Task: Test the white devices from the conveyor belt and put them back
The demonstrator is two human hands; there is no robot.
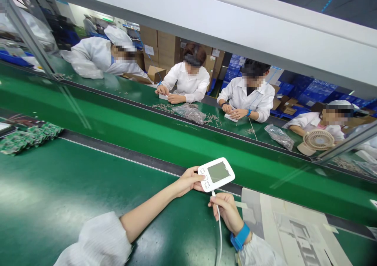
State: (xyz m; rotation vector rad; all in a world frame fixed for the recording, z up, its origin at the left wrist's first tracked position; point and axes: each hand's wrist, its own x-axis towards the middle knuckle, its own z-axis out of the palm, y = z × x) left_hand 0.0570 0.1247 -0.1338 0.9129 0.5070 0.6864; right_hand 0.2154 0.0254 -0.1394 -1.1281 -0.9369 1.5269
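A white handheld device with a grey screen and several buttons (218,172) is gripped in my left hand (191,181), the thumb lying on its button side. The screen faces up and looks blank. My right hand (226,211) pinches a white cable (219,234) just below its plug. That plug meets the lower edge of the device; how deep it sits I cannot tell. From there the cable runs down past the front edge of the view. A blue wrist band (240,237) circles my right wrist.
Green circuit boards (29,138) are piled at the left. A taped paper sheet (291,222) lies right of my hands. Beyond the green conveyor belt (147,134), several people in white work near bags of small parts (191,113) and a fan (318,140).
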